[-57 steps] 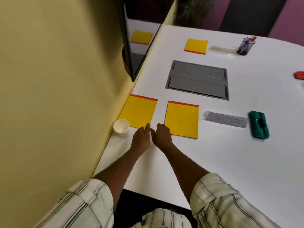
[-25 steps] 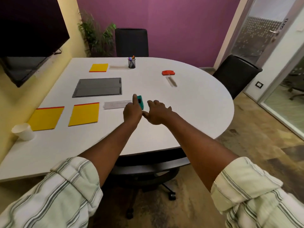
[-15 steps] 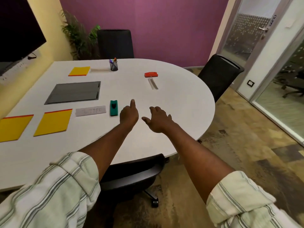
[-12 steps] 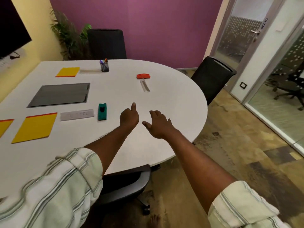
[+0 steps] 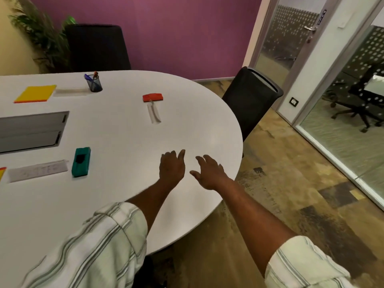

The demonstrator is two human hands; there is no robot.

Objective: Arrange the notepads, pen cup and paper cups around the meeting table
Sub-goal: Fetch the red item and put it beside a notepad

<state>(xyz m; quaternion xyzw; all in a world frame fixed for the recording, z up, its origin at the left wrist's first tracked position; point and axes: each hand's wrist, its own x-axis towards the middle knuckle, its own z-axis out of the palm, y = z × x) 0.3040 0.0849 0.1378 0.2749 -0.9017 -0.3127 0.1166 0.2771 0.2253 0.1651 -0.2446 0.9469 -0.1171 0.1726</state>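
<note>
A yellow notepad (image 5: 35, 93) with a red edge lies at the far left of the white meeting table (image 5: 128, 138). Just right of it stands a dark mesh pen cup (image 5: 95, 84) holding pens. The corner of another yellow notepad (image 5: 2, 173) peeks in at the left edge. No paper cup is in view. My left hand (image 5: 172, 167) and my right hand (image 5: 207, 171) hover side by side over the table's near right part, fingers relaxed and spread, holding nothing.
A green eraser (image 5: 81, 161) and a grey name strip (image 5: 38, 170) lie left of my hands. A red eraser (image 5: 152, 97) and a small strip (image 5: 154, 113) sit mid-table. A grey cable hatch (image 5: 31, 132) is at left. Black chairs (image 5: 251, 96) stand around; a glass door is at right.
My view has swung right, away from the two near notepads and the paper cup. Both hands moved right along the table and their fingers have spread out.
</note>
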